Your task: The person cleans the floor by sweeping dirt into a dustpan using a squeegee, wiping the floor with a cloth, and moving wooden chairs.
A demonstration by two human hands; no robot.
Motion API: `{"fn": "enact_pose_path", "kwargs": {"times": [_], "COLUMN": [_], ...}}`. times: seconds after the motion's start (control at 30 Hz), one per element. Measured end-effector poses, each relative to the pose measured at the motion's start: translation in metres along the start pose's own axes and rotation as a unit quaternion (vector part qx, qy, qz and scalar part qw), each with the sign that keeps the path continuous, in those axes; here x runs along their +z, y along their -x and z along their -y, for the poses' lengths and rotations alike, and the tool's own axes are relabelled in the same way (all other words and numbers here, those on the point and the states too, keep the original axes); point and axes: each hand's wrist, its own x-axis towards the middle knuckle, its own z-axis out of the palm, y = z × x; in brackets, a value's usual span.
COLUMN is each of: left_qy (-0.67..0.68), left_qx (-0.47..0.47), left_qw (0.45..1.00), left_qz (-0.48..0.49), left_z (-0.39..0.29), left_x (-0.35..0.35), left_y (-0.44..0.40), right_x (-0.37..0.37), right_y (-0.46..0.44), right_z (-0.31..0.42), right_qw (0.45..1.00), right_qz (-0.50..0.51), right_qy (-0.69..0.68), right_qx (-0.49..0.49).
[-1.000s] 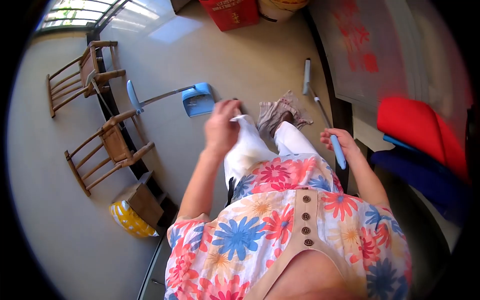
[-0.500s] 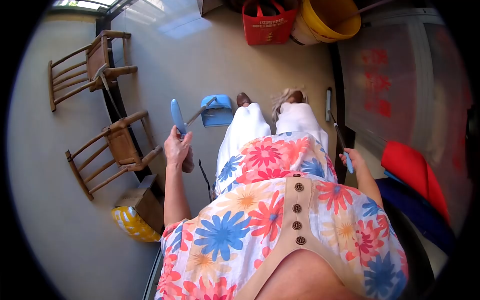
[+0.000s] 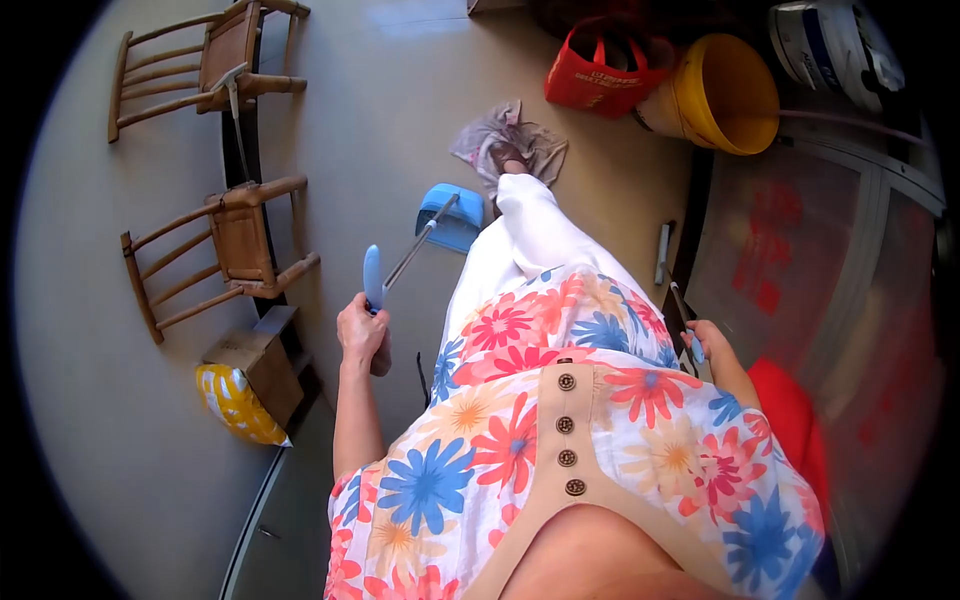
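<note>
My left hand is closed round the light-blue handle of a long-handled dustpan. Its grey pole slopes to the blue pan, which rests on the floor beside my legs. On the other side, my right hand grips the blue handle of a long tool, partly hidden by the fingers. The narrow pale head of that tool is low down near the door frame. A crumpled grey-pink cloth lies on the floor, with one brown shoe on it.
Two wooden chairs stand at the left, above a cardboard box and a yellow-white packet. Ahead are a red bag, a yellow bucket and a white bucket. Glass doors line the right side.
My left hand took hold of the dustpan handle by half a second ago. The cloth and the shoe on it have moved forward and left. My right hand keeps its tool.
</note>
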Motion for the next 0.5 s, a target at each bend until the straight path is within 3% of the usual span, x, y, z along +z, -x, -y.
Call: {"fn": "enact_pose_path", "kwargs": {"times": [0.03, 0.17, 0.33, 0.37, 0.47, 0.5], "left_qy": [-0.017, -0.077, -0.11, -0.124, -0.158, -0.162], "left_qx": [-0.016, -0.069, -0.054, -0.05, -0.037, -0.054], "left_qw": [1.0, 0.993, 0.981, 0.976, 0.96, 0.952], "left_qz": [0.012, 0.06, 0.152, 0.173, 0.229, 0.254], "left_z": [0.006, 0.004, 0.0, 0.0, -0.002, -0.005], "left_x": [-0.003, -0.009, 0.008, 0.013, 0.018, 0.021], "left_y": [0.005, 0.018, 0.012, 0.01, 0.003, 0.0], "right_x": [-0.011, -0.001, -0.001, 0.003, -0.005, -0.014], "right_y": [-0.035, -0.026, 0.009, 0.011, 0.008, -0.018], "right_z": [0.013, 0.064, 0.107, 0.108, 0.124, 0.129], "right_qw": [0.998, 0.998, 0.997, 0.995, 0.992, 0.993], "right_qz": [0.045, 0.011, 0.007, -0.016, 0.044, 0.03], "right_qy": [-0.014, 0.068, 0.074, 0.1, 0.107, 0.113], "right_qx": [0.048, -0.001, 0.032, -0.002, 0.044, 0.018]}}
